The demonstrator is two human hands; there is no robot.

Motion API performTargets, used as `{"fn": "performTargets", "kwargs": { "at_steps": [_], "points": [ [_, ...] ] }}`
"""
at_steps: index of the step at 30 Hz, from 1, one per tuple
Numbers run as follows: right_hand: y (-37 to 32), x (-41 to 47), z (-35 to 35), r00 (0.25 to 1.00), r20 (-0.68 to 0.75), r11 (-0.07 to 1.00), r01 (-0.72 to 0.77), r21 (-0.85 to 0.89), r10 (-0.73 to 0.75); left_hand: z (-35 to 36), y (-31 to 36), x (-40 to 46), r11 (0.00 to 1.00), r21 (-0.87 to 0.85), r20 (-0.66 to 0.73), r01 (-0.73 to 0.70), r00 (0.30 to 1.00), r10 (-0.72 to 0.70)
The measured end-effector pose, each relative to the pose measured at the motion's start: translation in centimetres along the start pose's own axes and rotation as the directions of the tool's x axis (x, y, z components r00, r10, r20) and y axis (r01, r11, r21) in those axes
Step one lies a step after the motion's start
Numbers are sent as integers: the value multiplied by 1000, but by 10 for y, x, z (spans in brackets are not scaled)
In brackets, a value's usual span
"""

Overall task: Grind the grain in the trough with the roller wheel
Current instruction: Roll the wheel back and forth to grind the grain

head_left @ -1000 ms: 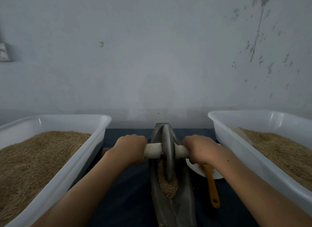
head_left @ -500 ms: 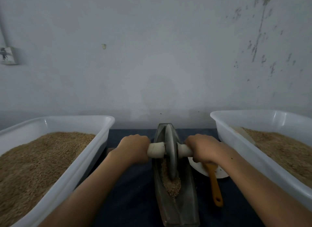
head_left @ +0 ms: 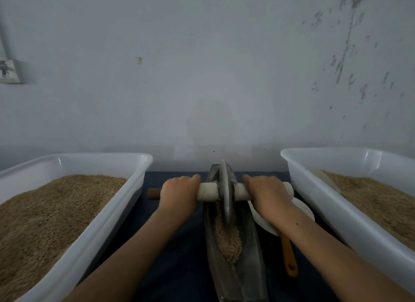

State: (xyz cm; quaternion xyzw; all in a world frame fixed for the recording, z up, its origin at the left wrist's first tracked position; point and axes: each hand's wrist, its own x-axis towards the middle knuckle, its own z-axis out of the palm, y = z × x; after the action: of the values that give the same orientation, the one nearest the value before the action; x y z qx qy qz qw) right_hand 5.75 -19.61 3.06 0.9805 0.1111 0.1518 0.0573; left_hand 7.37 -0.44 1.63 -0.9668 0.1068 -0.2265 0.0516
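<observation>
The trough [head_left: 235, 256] is the landmark: a narrow, boat-shaped vessel of dull grey metal, lying lengthwise away from the person on a dark blue worktop [head_left: 179, 268], its far tip near the pale, scuffed wall [head_left: 202, 77]. To its left a strip of bare worktop separates it from a white plastic tub [head_left: 107, 212] with smooth rounded rims, heaped with fine tan grain. To its right the gap is tighter: a white dish [head_left: 301, 209] and an orange handle [head_left: 289, 256] lie there, just beside the trough, before a second white tub [head_left: 318, 200] of the same grain.

The roller wheel [head_left: 225, 194] stands upright on edge in the far half of the trough, a thin grey metal disc on a pale cylindrical axle [head_left: 207, 191] that crosses over both trough rims; a brown stub [head_left: 153, 194] shows at the axle's left end. Coarse, crumbly grain [head_left: 228, 238] lies along the trough floor from the wheel's foot towards the near end.

The left hand [head_left: 179, 194] is the left grip, fingers curled over the axle just left of the wheel. The right hand [head_left: 267, 194] grips the axle just right of it, closed round it likewise. The wheel sits between the two, and the grain lies below and nearer than both hands
</observation>
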Motion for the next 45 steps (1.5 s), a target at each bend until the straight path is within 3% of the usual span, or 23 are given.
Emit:
{"fn": "performTargets", "kwargs": {
  "at_steps": [3,6,9,12,14,18,20,22,24,27,29,33,36,39,42,45],
  "points": [
    [4,0,-9,986,162,1000,22,15,-24,-9,-4,1,999,-13,199,-32,979,34],
    [8,-2,-19,937,342,997,55,47,-68,-18,-6,3,997,-67,402,-46,913,70],
    [9,-4,-22,899,432,996,46,81,-76,-22,-5,2,997,-65,468,-50,880,74],
    [6,-2,-19,920,390,998,25,66,-49,-18,-3,1,999,-40,408,-32,912,46],
    [4,2,-14,952,307,999,0,37,-12,-13,-2,2,999,-23,289,-21,957,27],
    [1,3,3,999,22,1000,-29,11,29,-3,3,0,1000,18,-6,6,1000,-5],
    [3,1,7,998,-54,999,-27,25,28,0,4,0,999,32,-75,-3,997,5],
    [4,2,3,999,32,999,-23,37,22,-1,3,0,999,32,-34,-21,999,23],
    [5,3,-5,985,170,1000,0,16,-3,-6,-2,3,999,12,132,-37,991,35],
    [6,2,-15,952,301,998,58,-8,-53,-14,-6,4,999,-44,402,-19,915,35],
    [7,0,-16,939,336,998,69,3,-66,-15,-6,3,999,-42,449,-15,893,32],
    [5,3,-9,970,240,999,32,4,-32,-12,-4,2,1000,-12,331,7,943,-3],
    [5,5,4,999,40,999,1,40,-3,-5,1,0,999,-12,120,34,992,-32],
    [6,4,14,996,-93,999,-3,46,7,1,3,0,1000,30,-60,-7,998,9],
    [7,4,13,998,-58,998,3,70,2,1,2,0,999,33,-76,-32,997,35],
    [9,4,2,995,96,998,15,55,-21,-7,1,1,999,42,64,-32,998,29]
  ]
}}
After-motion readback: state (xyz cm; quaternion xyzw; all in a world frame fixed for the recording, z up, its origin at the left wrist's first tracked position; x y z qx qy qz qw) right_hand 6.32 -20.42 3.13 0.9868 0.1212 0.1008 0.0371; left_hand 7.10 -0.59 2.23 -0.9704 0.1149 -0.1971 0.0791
